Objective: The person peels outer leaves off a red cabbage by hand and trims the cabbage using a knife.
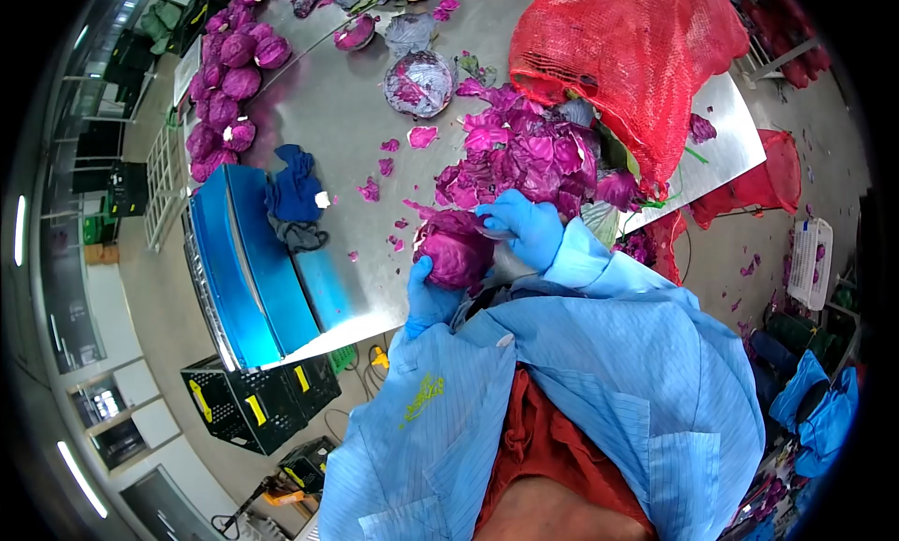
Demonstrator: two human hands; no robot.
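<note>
A red cabbage (456, 249) is held above the near edge of the metal table. My left hand (431, 296), in a blue glove, grips it from below and the left. At its upper right is my gloved right hand (529, 230), fingers curled round a thin greyish blade (493, 230); its handle is hidden in the glove. Just beyond both hands lies a heap of loose purple leaves (524, 157). An untrimmed cabbage (419, 83) with dull outer leaves rests farther back.
The metal table (346, 119) carries several cabbages (223, 105) piled at its left edge. Near them stand a blue metal box (245, 260) and a dark blue cloth (295, 185). A red mesh sack (618, 63) lies at the right. Black crates (253, 400) are on the floor.
</note>
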